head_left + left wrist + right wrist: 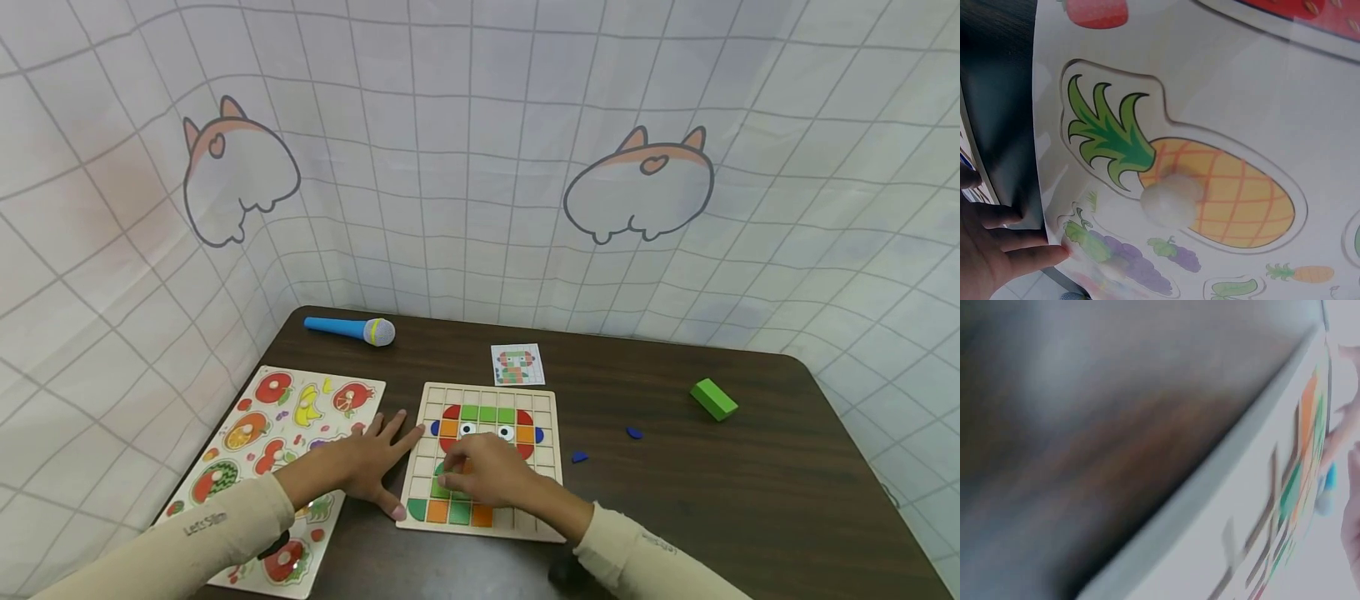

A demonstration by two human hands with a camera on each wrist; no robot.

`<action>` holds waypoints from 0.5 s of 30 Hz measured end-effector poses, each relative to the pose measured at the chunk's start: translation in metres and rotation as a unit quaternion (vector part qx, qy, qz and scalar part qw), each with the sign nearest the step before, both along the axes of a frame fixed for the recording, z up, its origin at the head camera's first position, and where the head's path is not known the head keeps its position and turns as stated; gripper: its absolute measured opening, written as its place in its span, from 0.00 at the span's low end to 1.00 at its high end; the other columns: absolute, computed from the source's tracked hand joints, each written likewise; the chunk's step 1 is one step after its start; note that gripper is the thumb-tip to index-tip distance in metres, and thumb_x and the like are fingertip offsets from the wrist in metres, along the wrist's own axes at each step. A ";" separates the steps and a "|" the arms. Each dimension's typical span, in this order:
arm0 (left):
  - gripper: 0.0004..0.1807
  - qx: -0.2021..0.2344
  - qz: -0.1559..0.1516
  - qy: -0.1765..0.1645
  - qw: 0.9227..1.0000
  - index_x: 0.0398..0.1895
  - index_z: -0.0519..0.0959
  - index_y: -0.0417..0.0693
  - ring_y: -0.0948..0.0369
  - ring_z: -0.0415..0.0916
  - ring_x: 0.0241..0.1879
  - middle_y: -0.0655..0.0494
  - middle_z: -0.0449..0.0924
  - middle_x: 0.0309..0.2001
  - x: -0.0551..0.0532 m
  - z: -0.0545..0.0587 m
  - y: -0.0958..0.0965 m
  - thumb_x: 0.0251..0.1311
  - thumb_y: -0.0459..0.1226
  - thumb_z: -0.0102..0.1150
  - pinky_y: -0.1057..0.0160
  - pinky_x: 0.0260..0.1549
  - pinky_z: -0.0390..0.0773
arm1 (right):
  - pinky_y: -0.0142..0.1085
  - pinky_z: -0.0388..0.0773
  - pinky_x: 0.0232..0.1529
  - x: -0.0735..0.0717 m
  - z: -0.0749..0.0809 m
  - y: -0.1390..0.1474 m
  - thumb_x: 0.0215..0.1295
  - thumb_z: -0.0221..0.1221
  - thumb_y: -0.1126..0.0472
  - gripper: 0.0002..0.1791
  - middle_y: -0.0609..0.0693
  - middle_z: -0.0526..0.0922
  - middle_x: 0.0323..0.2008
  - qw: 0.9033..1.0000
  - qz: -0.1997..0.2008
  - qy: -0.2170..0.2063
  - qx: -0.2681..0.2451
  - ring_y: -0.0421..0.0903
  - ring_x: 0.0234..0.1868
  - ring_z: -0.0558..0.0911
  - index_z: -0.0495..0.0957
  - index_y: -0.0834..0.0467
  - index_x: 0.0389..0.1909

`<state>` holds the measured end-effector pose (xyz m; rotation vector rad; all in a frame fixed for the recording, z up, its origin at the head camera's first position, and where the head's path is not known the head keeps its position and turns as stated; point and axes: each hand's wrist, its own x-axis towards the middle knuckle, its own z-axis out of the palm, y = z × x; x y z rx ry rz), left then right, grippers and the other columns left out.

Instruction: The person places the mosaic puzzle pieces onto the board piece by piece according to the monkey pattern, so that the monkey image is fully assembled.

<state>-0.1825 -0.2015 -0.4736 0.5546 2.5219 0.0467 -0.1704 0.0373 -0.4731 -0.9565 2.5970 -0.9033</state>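
Observation:
A wooden grid board (525, 521) lies in front of me, with coloured tiles forming a face with two eye tiles (468, 428). Above its lower left part is my right hand (491, 471), thumb and index finger bent close together by the green tiles (439, 487). Whether a tile sits between those fingertips cannot be made out. My left hand (367, 462) has its fingers spread at the board's left edge, thumb near the lower left corner. Orange and green tiles (459, 512) line the bottom row. The right wrist view is blurred and shows the board's edge (1210, 487).
Left lies a fruit puzzle board (247, 454) with a knobbed pineapple piece (1222, 194). A pattern card (517, 365) is behind the grid board, and a blue toy microphone (345, 327) at the back left. Two blue pieces (580, 457) and a green block (713, 399) lie right.

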 end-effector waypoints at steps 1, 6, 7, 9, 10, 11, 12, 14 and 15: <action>0.68 0.000 0.001 -0.001 1.000 0.81 0.48 0.61 0.32 0.42 0.77 0.41 0.41 0.81 0.000 0.000 0.000 0.37 0.73 0.68 0.30 0.67 0.57 | 0.28 0.74 0.35 -0.003 0.001 0.007 0.66 0.67 0.53 0.06 0.37 0.82 0.28 1.000 0.005 0.001 -0.009 0.33 0.30 0.75 0.86 0.51 0.33; 0.68 -0.003 0.009 -0.006 1.000 0.81 0.47 0.62 0.33 0.41 0.77 0.41 0.41 0.81 0.000 0.000 0.002 0.36 0.73 0.68 0.30 0.67 0.57 | 0.29 0.73 0.34 -0.017 -0.002 0.048 0.69 0.64 0.54 0.05 0.37 0.83 0.32 0.999 0.019 0.012 -0.030 0.35 0.30 0.75 0.86 0.50 0.39; 0.69 -0.005 0.009 -0.005 1.000 0.81 0.47 0.62 0.33 0.41 0.77 0.41 0.41 0.81 0.000 0.000 0.002 0.36 0.73 0.68 0.30 0.67 0.57 | 0.28 0.72 0.33 -0.020 -0.003 0.057 0.69 0.64 0.54 0.06 0.38 0.83 0.33 0.999 0.019 0.016 -0.032 0.35 0.29 0.74 0.86 0.50 0.40; 0.69 -0.008 0.010 -0.006 1.000 0.81 0.47 0.62 0.32 0.41 0.77 0.41 0.41 0.81 0.000 -0.001 0.002 0.35 0.73 0.68 0.30 0.67 0.57 | 0.28 0.71 0.29 -0.025 -0.005 0.075 0.69 0.64 0.54 0.08 0.39 0.83 0.33 0.999 0.019 0.022 -0.040 0.36 0.26 0.72 0.86 0.52 0.42; 0.69 -0.009 0.009 -0.005 1.000 0.81 0.47 0.62 0.32 0.41 0.77 0.41 0.41 0.81 0.000 -0.002 0.001 0.35 0.73 0.68 0.30 0.67 0.56 | 0.28 0.71 0.28 -0.027 -0.006 0.084 0.69 0.64 0.54 0.08 0.39 0.83 0.33 0.999 0.016 0.022 -0.045 0.36 0.24 0.72 0.86 0.53 0.42; 0.69 -0.010 0.009 -0.004 1.000 0.81 0.47 0.62 0.32 0.41 0.77 0.41 0.41 0.81 0.000 -0.003 0.001 0.35 0.74 0.68 0.29 0.67 0.57 | 0.28 0.70 0.27 -0.029 -0.007 0.093 0.69 0.64 0.54 0.08 0.40 0.83 0.34 0.999 0.009 0.023 -0.046 0.36 0.23 0.71 0.86 0.53 0.42; 0.69 -0.011 0.008 -0.003 1.000 0.81 0.47 0.62 0.32 0.41 0.77 0.41 0.41 0.81 0.000 -0.004 0.001 0.35 0.74 0.68 0.29 0.67 0.57 | 0.28 0.70 0.26 -0.031 -0.008 0.102 0.69 0.64 0.55 0.08 0.40 0.83 0.34 0.999 0.002 0.024 -0.046 0.35 0.23 0.71 0.86 0.54 0.42; 0.69 -0.011 0.007 -0.001 1.000 0.81 0.47 0.62 0.32 0.41 0.77 0.41 0.41 0.81 -0.001 -0.005 0.001 0.34 0.74 0.68 0.29 0.67 0.57 | 0.28 0.71 0.25 -0.034 -0.010 0.119 0.69 0.64 0.56 0.08 0.41 0.82 0.33 0.999 -0.018 0.020 -0.046 0.35 0.22 0.71 0.85 0.55 0.43; 0.69 -0.011 0.007 -0.001 1.000 0.81 0.47 0.62 0.32 0.41 0.77 0.41 0.41 0.81 -0.001 -0.005 0.001 0.34 0.74 0.68 0.29 0.67 0.57 | 0.29 0.71 0.24 -0.035 -0.011 0.126 0.68 0.64 0.57 0.08 0.41 0.82 0.33 0.998 -0.030 0.018 -0.043 0.34 0.22 0.71 0.85 0.55 0.43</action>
